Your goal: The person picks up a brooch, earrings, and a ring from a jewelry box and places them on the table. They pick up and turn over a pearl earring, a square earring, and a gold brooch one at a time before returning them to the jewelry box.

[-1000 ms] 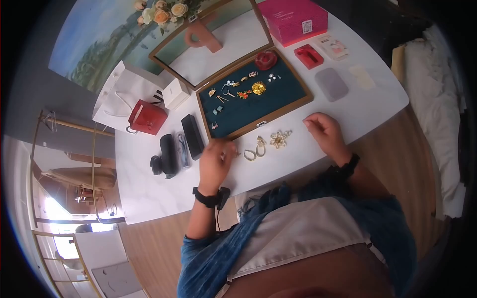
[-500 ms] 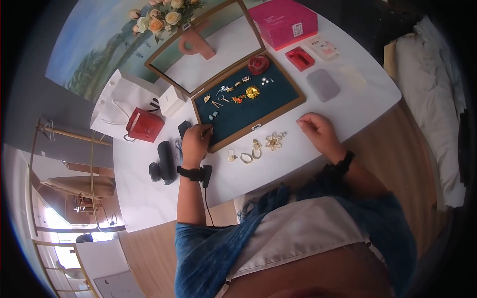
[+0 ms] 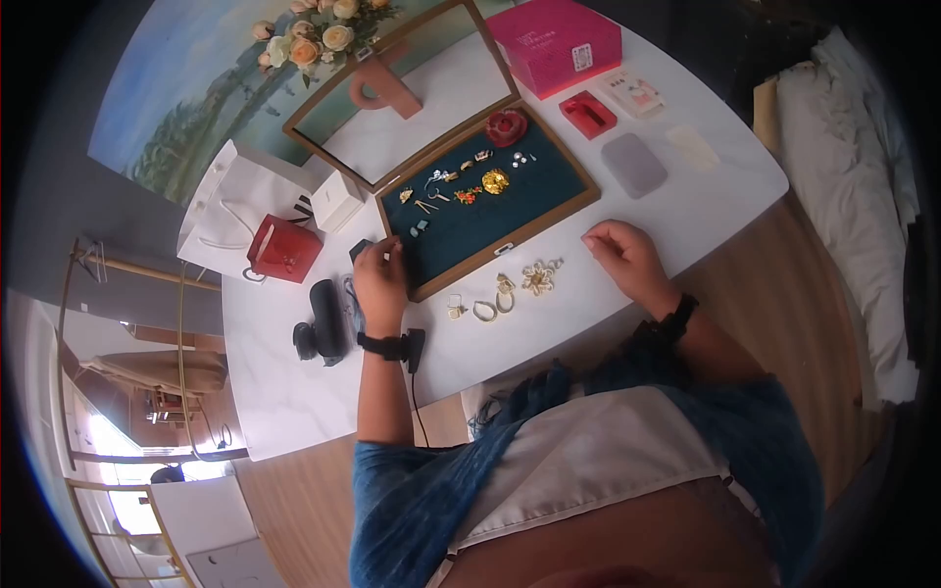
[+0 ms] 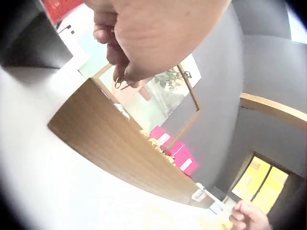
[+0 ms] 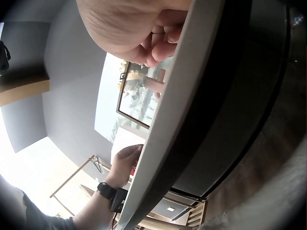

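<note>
A wooden jewelry box [image 3: 578, 201] stands with its glass lid raised. On its dark green lining lie a gold round brooch [image 3: 495, 181], an orange-red brooch [image 3: 468, 197] and several small earrings. My left hand [image 3: 380, 279] is at the box's near left corner. Its thumb and fingertip pinch a small gold earring [image 4: 119, 83], seen just above the wooden rim in the left wrist view. My right hand [image 3: 627, 257] rests by the table's near edge with fingers loosely curled, holding nothing. Between the hands lie a gold flower brooch [image 3: 538, 277], gold hoop earrings [image 3: 485, 311] and a square earring [image 3: 456, 306].
Left of the box stand a black glasses case [image 3: 328, 318], a red gift bag [image 3: 286, 250], a white bag [image 3: 221, 196] and a white box [image 3: 338, 201]. Toward the right lie a pink box [image 3: 554, 49], a red case [image 3: 588, 115] and a grey pouch [image 3: 634, 165].
My left hand has moved from beside the loose gold pieces to the box's near left corner and has taken hold of a small earring. My right hand has stayed in place.
</note>
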A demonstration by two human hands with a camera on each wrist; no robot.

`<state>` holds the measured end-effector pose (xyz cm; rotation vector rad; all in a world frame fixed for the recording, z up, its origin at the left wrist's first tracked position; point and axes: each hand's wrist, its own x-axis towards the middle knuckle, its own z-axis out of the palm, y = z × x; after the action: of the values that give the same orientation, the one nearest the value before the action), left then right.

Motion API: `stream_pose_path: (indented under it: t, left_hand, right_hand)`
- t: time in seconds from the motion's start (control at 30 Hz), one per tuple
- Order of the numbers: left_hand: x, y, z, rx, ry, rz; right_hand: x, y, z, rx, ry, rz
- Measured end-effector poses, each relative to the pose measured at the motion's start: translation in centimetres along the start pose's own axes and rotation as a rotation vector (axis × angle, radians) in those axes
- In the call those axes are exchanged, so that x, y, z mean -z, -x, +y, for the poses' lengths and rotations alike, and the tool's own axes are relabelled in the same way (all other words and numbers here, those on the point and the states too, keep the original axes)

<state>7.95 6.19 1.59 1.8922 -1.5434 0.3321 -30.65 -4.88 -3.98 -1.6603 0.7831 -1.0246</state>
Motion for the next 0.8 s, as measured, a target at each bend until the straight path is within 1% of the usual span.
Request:
stream_pose_path:
  t: [0.03,0.13,0.17,0.2,0.27,0.37,0.47,0.57,0.67,0.7,0.8]
  left_hand:
    - [0.9,0.3,1.2,0.014,0.028,0.036]
    - [2.7,2.5,3.9,0.049,0.226,-0.044]
    - [3.4,3.5,4.8,0.034,0.135,-0.145]
    - [3.3,4.7,5.0,-0.102,0.097,-0.122]
    - [3.3,7.1,5.6,-0.131,0.036,-0.188]
    - [2.9,9.5,6.0,-0.064,0.085,-0.246]
    - [3.0,9.9,6.1,-0.010,0.113,-0.276]
    - [3.7,8.8,6.6,-0.028,0.083,-0.289]
    - [3.9,6.1,6.3,0.003,0.129,-0.250]
    - [3.4,5.0,5.1,-0.098,0.107,-0.170]
    - [1.9,0.8,2.6,-0.139,0.034,-0.097]
  right_hand:
    - [0.0,0.1,-0.1,-0.007,-0.003,-0.003]
    - [0.0,0.1,-0.2,0.008,0.043,0.006]
    - [0.0,0.1,-0.2,0.010,0.043,0.006]
    - [0.0,0.1,-0.2,0.013,0.043,0.005]
    - [-0.1,0.0,-0.2,0.017,0.048,-0.001]
    - [-0.1,0.1,-0.4,0.005,0.068,-0.014]
    - [-0.2,0.2,-0.6,-0.009,0.075,-0.023]
    - [-0.2,0.1,-0.7,0.006,0.073,-0.016]
    - [-0.2,0.2,-0.5,0.022,0.081,-0.007]
    - [-0.2,0.2,-0.5,0.020,0.082,-0.009]
    - [-0.3,0.1,0.0,0.016,0.069,-0.014]
